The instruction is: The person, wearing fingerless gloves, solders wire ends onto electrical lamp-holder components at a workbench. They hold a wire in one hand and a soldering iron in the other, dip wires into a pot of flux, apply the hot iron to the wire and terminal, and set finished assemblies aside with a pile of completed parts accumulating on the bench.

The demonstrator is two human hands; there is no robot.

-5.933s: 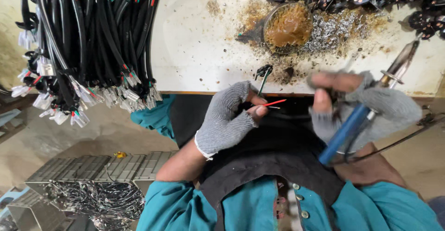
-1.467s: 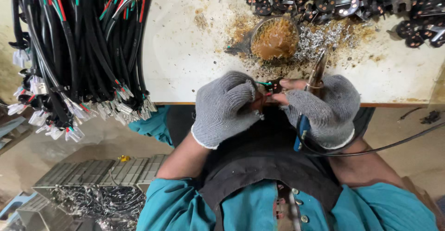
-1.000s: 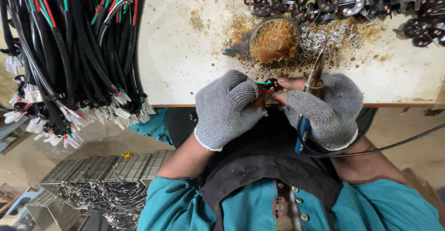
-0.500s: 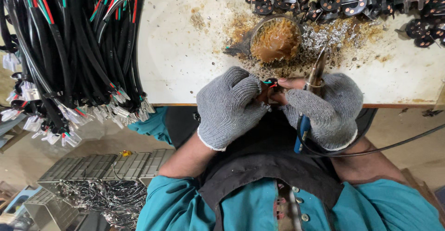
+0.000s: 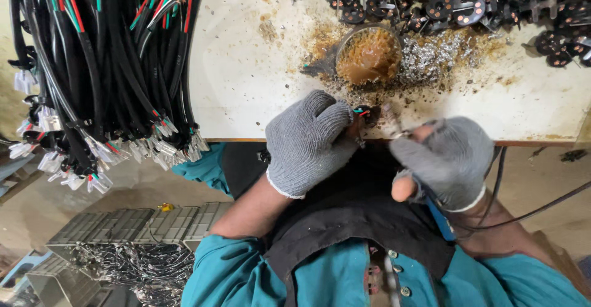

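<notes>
- Where the stained white worktable [image 5: 246,79] fills the upper part of the view, its near edge runs just above the person's lap, and both gloved hands work at that edge.
- A thick bundle of black cables with red and green cores and white end plugs [image 5: 92,73] hangs over the table's left side, well apart from the hands.
- A heap of small black round parts with metal tabs [image 5: 455,2] lies along the far right of the table.
- The left hand [image 5: 308,141], in a grey knitted glove, is curled shut with its fingertips pinching the small black part with red and green wire ends [image 5: 364,112]; the part sticks out just past the fingertips, to their right, over the table's edge.
- The right hand [image 5: 446,159], in a grey knitted glove with bare fingertips, is closed around the blue-handled soldering iron [image 5: 440,218]; the handle runs down behind the palm, and the metal shaft angles up and left, its tip just beside the part. The hand is blurred, so I cannot tell whether tip and part touch.
- A round metal dish of brown paste [image 5: 368,54] sits on the table just beyond the part, ringed by brown stains and silvery solder scraps [image 5: 437,60].
</notes>
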